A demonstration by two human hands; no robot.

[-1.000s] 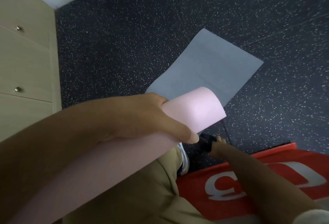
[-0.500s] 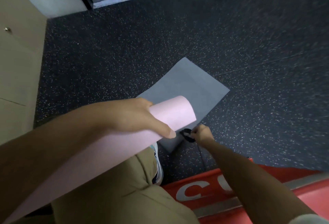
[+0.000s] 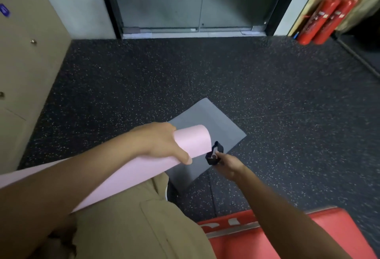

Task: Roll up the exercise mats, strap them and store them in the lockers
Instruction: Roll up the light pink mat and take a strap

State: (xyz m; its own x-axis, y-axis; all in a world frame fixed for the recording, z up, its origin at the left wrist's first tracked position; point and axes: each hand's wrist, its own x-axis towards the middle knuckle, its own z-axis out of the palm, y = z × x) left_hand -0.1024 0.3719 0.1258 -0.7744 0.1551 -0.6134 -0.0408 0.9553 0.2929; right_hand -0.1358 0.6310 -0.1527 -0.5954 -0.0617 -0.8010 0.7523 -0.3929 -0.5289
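Nearest, the left hand (image 3: 162, 145) wraps its fingers and thumb around the rolled pink mat (image 3: 191, 141), which runs back along the forearm and across the tan trousers (image 3: 133, 223), its open end pointing away from the person. Just past that end, the right hand (image 3: 228, 163) pinches a small black strap (image 3: 213, 155), bunched into a loop and held close beside the roll's mouth without clearly touching it.

The step in hand looks like strapping the pink roll. To do it well, the left grip should stay firm so the layers do not spring loose, while the right opens the loop wide and slides it over the end, then draws it some way along the roll rather than leaving it at the lip, where it could slip off.

Beneath both hands a grey mat (image 3: 207, 119) lies flat and unrolled on the dark speckled floor (image 3: 287, 104), so that one is yet to be done. A red pad (image 3: 318, 236) sits at the lower right. Further left stand the beige lockers (image 3: 24, 63), doors closed; beyond are a glass door (image 3: 185, 1) and two red fire extinguishers (image 3: 324, 18).
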